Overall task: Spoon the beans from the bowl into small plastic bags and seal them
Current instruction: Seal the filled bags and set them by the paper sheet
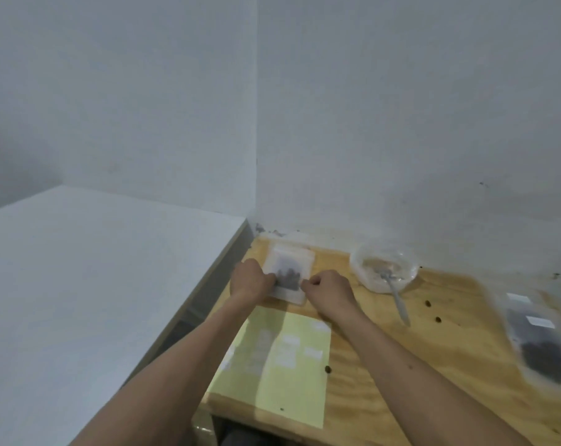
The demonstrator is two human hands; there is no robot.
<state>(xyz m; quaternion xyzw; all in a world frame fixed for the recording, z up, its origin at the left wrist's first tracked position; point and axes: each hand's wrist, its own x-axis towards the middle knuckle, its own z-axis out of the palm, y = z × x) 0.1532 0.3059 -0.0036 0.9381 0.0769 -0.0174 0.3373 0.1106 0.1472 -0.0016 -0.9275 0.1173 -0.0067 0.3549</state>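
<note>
A small clear plastic bag [289,268] with dark beans in its lower part lies on the wooden table [433,333] near the wall corner. My left hand [252,280] grips its left edge with curled fingers. On the right edge, my right hand [327,288] pinches the bag near the beans. A clear bowl [383,263] stands to the right, almost empty, with a plastic spoon [398,300] leaning in it, handle toward me. Filled bags of dark beans [536,342] lie at the far right.
A pale yellow sheet [282,365] with small white labels lies in front of the bag, between my forearms. A few loose beans [428,304] dot the wood. A white surface [79,284] sits left of the table across a narrow gap. Walls close in behind.
</note>
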